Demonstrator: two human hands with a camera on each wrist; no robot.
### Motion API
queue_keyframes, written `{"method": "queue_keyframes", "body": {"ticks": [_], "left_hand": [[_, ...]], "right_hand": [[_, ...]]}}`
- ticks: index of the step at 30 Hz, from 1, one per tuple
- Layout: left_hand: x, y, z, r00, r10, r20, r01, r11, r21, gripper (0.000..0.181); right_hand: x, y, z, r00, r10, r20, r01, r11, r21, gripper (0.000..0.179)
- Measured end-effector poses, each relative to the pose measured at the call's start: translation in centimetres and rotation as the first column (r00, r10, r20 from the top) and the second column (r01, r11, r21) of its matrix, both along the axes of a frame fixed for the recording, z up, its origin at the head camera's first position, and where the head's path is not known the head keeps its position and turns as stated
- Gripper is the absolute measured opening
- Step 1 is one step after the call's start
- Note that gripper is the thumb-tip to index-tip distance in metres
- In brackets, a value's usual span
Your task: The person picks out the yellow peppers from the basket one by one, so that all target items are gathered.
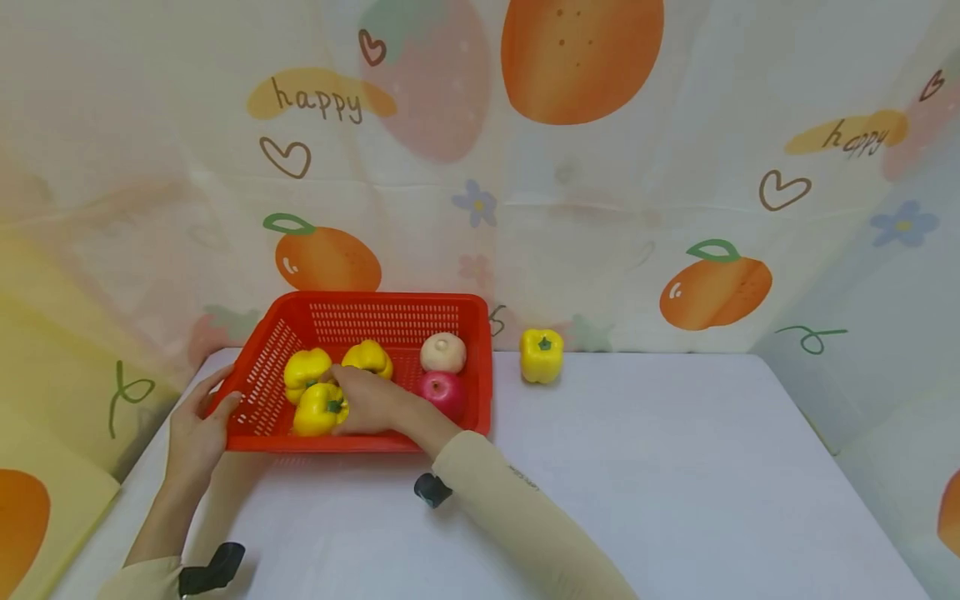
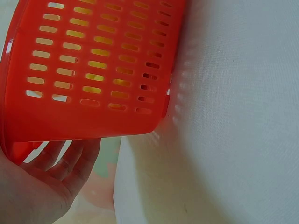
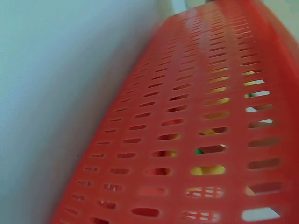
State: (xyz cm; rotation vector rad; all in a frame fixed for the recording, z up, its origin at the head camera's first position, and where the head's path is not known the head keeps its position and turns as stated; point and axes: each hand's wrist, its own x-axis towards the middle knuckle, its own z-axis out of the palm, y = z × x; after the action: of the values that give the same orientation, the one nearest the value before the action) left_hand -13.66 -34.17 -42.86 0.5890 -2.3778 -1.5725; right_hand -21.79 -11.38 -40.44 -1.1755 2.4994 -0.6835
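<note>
A red plastic basket (image 1: 390, 444) sits on the white table. Its left end is gripped by my left hand (image 1: 197, 433), fingers behind the rim in the left wrist view. Inside the basket, my right hand (image 1: 371, 402) has its fingers around the right side of the front yellow bell pepper (image 1: 313, 414). Behind that pepper lie a second yellow bell pepper (image 1: 303, 367) and a third yellow bell pepper (image 1: 367, 357). A whitish garlic bulb (image 1: 442, 353) and a pinkish-red apple (image 1: 441, 392) are at the basket's right end. The basket wall (image 3: 187, 112) hides most of the right hand's work in the right wrist view.
Another yellow bell pepper (image 1: 542, 357) stands on the table to the right of the basket, near the back edge. A printed cloth (image 1: 585, 250) hangs behind the table (image 1: 675, 467).
</note>
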Motion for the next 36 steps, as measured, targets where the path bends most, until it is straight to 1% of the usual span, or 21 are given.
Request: {"method": "queue_keyframes", "body": {"ticks": [3,6,10,14,20,23,29,36], "left_hand": [[0.0,0.0,0.0,1.0,-0.002,-0.011,0.002,1.0,-0.005,0.049],[-0.1,0.0,-0.1,1.0,-0.004,-0.014,0.004,1.0,-0.006,0.05],[-0.1,0.0,-0.1,1.0,-0.002,-0.004,0.002,1.0,-0.007,0.05],[-0.1,0.0,0.0,1.0,-0.002,0.015,0.002,1.0,0.002,0.051],[-0.1,0.1,0.1,1.0,-0.003,0.022,0.003,1.0,0.013,0.05],[-0.1,0.1,0.1,1.0,0.003,0.024,-0.004,1.0,0.015,0.05],[-0.1,0.1,0.0,0.999,0.006,0.04,-0.007,1.0,0.027,0.05],[0.0,0.2,0.1,0.999,-0.002,0.034,0.001,1.0,0.021,0.051]], "right_hand": [[0.3,0.4,0.4,0.999,-0.013,-0.033,0.013,1.0,-0.007,0.073],[0.7,0.9,1.1,0.997,-0.039,-0.068,0.04,0.999,0.017,0.075],[1.2,1.8,2.3,0.993,-0.062,-0.1,0.066,0.997,0.033,0.075],[1.4,3.2,3.5,0.991,-0.063,-0.117,0.066,0.998,0.016,0.075],[1.1,5.5,4.4,0.988,-0.066,-0.136,0.062,0.998,-0.033,0.072],[0.9,6.8,4.9,0.987,-0.085,-0.135,0.078,0.995,-0.06,0.072],[0.2,9.3,6.2,0.98,-0.124,-0.158,0.109,0.989,-0.099,0.069],[-0.4,12.2,7.9,0.975,-0.168,-0.148,0.153,0.982,-0.109,0.069]]}}
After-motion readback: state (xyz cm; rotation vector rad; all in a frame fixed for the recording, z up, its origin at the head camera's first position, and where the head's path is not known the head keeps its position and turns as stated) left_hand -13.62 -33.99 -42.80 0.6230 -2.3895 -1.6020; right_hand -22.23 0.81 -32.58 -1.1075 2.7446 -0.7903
